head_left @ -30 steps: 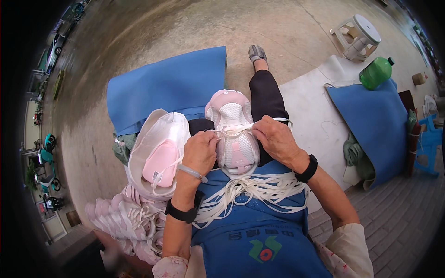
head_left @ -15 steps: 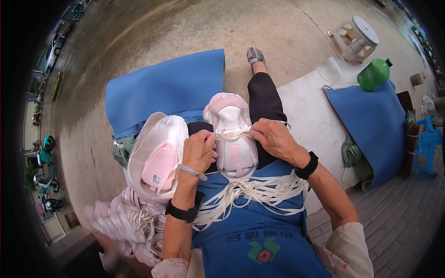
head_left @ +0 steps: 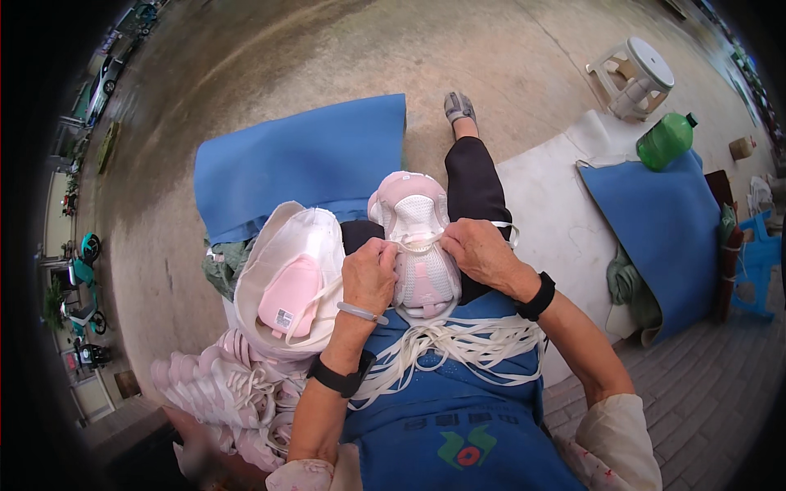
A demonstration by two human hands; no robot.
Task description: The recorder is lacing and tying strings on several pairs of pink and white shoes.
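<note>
A pink and white shoe upper (head_left: 426,286) rests across my lap, its mesh side up. Over its middle runs a white shoelace (head_left: 420,244), stretched between my two hands. At the upper's left edge my left hand (head_left: 370,274) pinches the lace, fingertips curled and partly hidden. My right hand (head_left: 487,258) grips it on the other side, and a loop hangs out past the knuckles. Closer to me, a bundle of loose white laces (head_left: 458,348) lies spread over the blue apron (head_left: 409,454).
Left of my lap, a white open container (head_left: 247,307) holds a pink shoe piece (head_left: 288,290). Stacked uppers (head_left: 209,389) lie below it. Blue sheets (head_left: 303,151) flank me; a green bottle (head_left: 666,141) stands on the right one. Beyond are a white stool (head_left: 647,65) and blue chair (head_left: 757,254).
My left hand has come slightly inward and up along the lace, closer to my right hand. The whole scene has shifted a little down and right in view.
</note>
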